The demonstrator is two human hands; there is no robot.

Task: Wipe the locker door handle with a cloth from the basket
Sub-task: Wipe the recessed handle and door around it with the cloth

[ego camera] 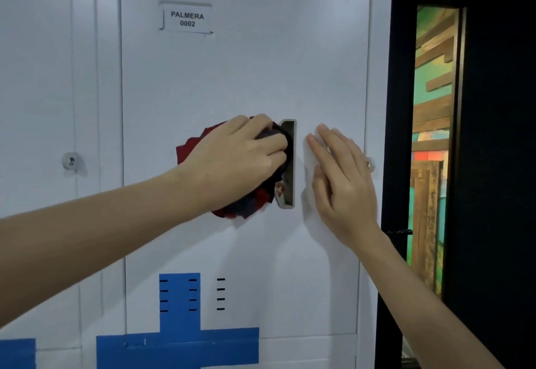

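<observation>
A white locker door (232, 78) fills the view, with a recessed metal handle (288, 191) near its right side. My left hand (237, 162) is closed on a bunched red and dark blue cloth (249, 203) and presses it into the upper part of the handle recess. Part of the cloth sticks out behind and below the hand. My right hand (342, 183) lies flat on the door just right of the handle, fingers together and pointing up. The basket is out of view.
A label (187, 19) reading PALMERA 0002 sits high on the door. A lock (70, 161) is on the neighbouring locker at left. Blue tape (179, 342) and vent slots mark the lower door. A dark door frame (493, 165) with a colourful gap stands at right.
</observation>
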